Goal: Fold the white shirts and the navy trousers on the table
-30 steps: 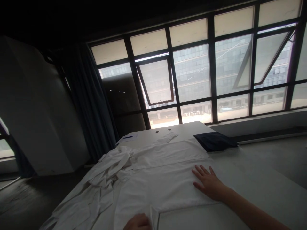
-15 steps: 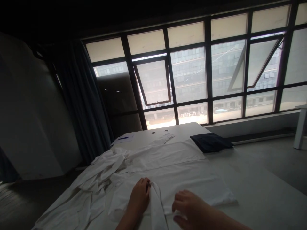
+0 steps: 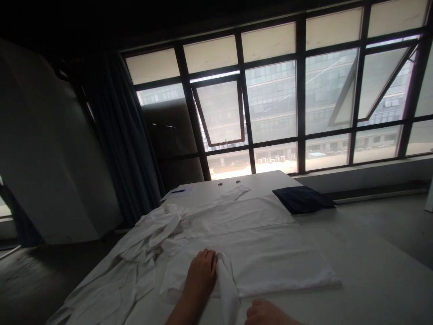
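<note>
A white cloth garment lies spread flat on the table, with a long white fabric strap running over its near edge toward me. My left hand rests on the garment, its fingers closed at the strap's folded upper end. Low in the view, right of the strap, is my right hand, partly cut off by the frame's bottom edge. Its fingers are curled in; whether cloth is inside them is hidden.
More white cloth lies crumpled along the table's left side. A dark folded fabric piece sits at the right edge of the white table. A blue pen lies on paper at the far left corner, near windows.
My right hand has moved down toward the near edge, and its fingers have curled in more. The left hand stays at the strap. The view has shifted slightly.
</note>
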Available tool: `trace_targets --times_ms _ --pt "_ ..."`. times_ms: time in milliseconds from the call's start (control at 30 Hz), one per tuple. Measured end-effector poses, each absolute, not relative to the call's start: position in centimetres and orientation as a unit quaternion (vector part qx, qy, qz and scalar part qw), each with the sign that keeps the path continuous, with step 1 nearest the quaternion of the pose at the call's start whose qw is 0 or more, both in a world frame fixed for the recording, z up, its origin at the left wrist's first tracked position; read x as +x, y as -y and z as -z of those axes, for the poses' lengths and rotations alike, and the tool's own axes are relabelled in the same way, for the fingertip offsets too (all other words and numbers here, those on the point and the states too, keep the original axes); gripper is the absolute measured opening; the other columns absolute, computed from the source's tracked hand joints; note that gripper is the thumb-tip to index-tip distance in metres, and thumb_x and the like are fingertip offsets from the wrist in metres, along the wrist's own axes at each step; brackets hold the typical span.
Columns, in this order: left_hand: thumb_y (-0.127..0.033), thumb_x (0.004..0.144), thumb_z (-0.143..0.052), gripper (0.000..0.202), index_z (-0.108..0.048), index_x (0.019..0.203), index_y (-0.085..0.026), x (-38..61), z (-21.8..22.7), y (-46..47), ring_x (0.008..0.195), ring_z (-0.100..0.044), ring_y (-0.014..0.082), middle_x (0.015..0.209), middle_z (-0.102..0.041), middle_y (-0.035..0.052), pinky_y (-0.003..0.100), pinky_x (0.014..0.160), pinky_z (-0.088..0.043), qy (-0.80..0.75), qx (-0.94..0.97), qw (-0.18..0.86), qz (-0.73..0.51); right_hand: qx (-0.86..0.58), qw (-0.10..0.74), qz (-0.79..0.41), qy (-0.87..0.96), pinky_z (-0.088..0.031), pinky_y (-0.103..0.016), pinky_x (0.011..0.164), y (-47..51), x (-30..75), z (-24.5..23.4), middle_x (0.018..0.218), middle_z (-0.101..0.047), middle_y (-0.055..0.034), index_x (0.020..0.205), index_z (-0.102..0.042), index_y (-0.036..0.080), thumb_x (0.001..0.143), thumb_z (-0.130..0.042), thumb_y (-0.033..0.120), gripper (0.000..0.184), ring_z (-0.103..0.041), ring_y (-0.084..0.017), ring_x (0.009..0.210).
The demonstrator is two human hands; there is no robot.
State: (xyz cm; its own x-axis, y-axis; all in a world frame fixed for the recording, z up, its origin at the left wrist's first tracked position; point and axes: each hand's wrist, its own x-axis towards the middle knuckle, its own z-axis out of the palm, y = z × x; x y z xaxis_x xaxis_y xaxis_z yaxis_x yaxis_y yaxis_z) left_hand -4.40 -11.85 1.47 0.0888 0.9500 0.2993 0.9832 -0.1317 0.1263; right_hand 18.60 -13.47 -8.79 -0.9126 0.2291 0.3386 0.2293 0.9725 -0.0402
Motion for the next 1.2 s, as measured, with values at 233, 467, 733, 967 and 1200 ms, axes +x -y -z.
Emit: trace_targets --times_ms 233,467,733,967,1200 --pt "-0.039 0.105 -0.033 0.039 -0.061 0.127 -0.022 -4.9 -2.0 12.6 0.108 -0.060 0.0240 0.116 -0.067 0.0100 0.036 0.096 -0.043 0.638 -0.752 0.050 0.158 -0.338 0.396 -0.192 0.832 -0.045 -0.028 0.075 11.0 26.9 -3.7 0.089 -0.074 -0.0040 0.113 -0.066 0.024 0.097 -0.038 0.027 0.033 -0.067 -0.018 0.081" --pt "-0.016 0.084 -0.059 0.036 -0.064 0.119 -0.027 -4.9 -3.2 12.9 0.107 -0.059 0.0213 0.115 -0.065 0.0045 0.030 0.092 -0.042 0.643 -0.755 0.033 0.122 -0.485 0.432 -0.402 0.646 -0.053 -0.039 0.081 3.7 32.4 -3.3 0.115 -0.069 -0.0137 0.121 -0.062 0.018 0.086 -0.046 0.061 0.058 -0.067 -0.026 0.096" --pt "0.001 0.080 -0.049 0.048 -0.066 0.114 -0.029 -5.7 -2.9 12.7 0.105 -0.063 0.0167 0.115 -0.069 0.0012 0.025 0.091 -0.042 0.632 -0.760 0.013 0.152 -0.444 0.206 -0.279 0.826 -0.042 -0.044 0.102 6.0 32.9 -1.6 0.120 -0.064 -0.0082 0.120 -0.068 0.029 0.076 -0.069 0.052 0.049 -0.058 -0.029 0.113" --pt "-0.006 0.091 -0.047 0.038 -0.064 0.120 -0.025 -6.3 -4.1 12.9 0.102 -0.067 0.0215 0.112 -0.073 0.0053 0.029 0.088 -0.046 0.646 -0.749 0.073 0.128 -0.468 0.308 -0.233 0.795 -0.052 -0.037 0.084 4.7 33.1 -3.0 0.102 -0.072 -0.0089 0.114 -0.064 0.022 0.091 -0.051 0.053 0.041 -0.066 -0.026 0.090" --pt "-0.004 0.089 -0.045 0.048 -0.060 0.128 -0.026 -8.4 -6.0 13.3 0.102 -0.068 0.0230 0.114 -0.072 0.0061 0.031 0.087 -0.047 0.644 -0.761 0.070 0.021 -0.470 0.243 -0.193 0.826 -0.042 -0.042 0.105 3.3 36.9 -3.8 0.138 -0.059 -0.0148 0.135 -0.052 0.019 0.068 -0.073 0.035 0.072 -0.056 -0.032 0.124"
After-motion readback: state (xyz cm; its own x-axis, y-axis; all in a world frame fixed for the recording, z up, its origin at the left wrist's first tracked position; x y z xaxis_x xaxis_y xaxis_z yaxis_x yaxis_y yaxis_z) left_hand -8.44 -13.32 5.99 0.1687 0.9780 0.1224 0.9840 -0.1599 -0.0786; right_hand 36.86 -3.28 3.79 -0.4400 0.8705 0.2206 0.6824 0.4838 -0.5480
